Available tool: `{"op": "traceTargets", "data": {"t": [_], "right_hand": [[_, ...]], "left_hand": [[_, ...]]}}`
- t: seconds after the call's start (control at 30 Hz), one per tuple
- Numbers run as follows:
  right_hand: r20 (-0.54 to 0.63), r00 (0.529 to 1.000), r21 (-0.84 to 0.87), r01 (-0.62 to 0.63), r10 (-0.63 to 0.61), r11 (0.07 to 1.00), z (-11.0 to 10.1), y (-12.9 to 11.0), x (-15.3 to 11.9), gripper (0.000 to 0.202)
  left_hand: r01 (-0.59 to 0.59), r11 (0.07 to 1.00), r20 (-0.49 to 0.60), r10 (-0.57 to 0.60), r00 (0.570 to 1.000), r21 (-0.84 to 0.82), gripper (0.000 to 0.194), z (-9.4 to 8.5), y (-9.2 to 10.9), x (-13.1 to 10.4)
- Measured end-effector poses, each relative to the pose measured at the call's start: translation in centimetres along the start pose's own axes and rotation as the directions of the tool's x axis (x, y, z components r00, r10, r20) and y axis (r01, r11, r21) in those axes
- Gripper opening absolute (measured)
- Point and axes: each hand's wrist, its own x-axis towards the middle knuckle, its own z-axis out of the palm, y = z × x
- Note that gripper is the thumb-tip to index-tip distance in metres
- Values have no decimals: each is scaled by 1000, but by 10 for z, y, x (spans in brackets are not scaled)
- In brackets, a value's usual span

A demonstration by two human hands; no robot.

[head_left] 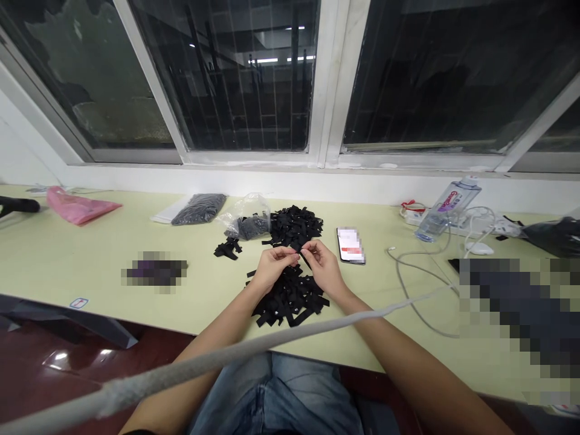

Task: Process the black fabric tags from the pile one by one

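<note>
My left hand [275,264] and my right hand [322,264] meet over the table, fingertips pinched on a short black fabric strip [296,246] held between them. Just below my hands lies a loose pile of black strips [294,299], some showing small shiny or white spots. Beyond my fingers is a second heap of black strips [296,223]. A clear plastic bag [247,220] with dark pieces inside touches that heap on its left. A few more strips [228,248] lie in front of the bag.
A phone [350,244] with a lit screen lies right of my hands. Further right are a tilted bottle [446,208], a power strip and cables. A grey cord [254,347] crosses close in front of my arms. Leftward are a filled dark bag [199,208] and pink plastic [81,206].
</note>
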Motion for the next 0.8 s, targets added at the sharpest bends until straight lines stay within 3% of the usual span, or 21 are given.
{"op": "traceTargets", "data": {"t": [0.33,0.8], "right_hand": [[53,998,2,-27,27,1000,-3,-1,0,22],[29,999,-79,15,-13,997,-1,-5,-3,19]], "left_hand": [[42,999,30,-43,999,23,24,-4,-3,1],[52,999,64,-51,997,-12,28,1,1,-2]]}}
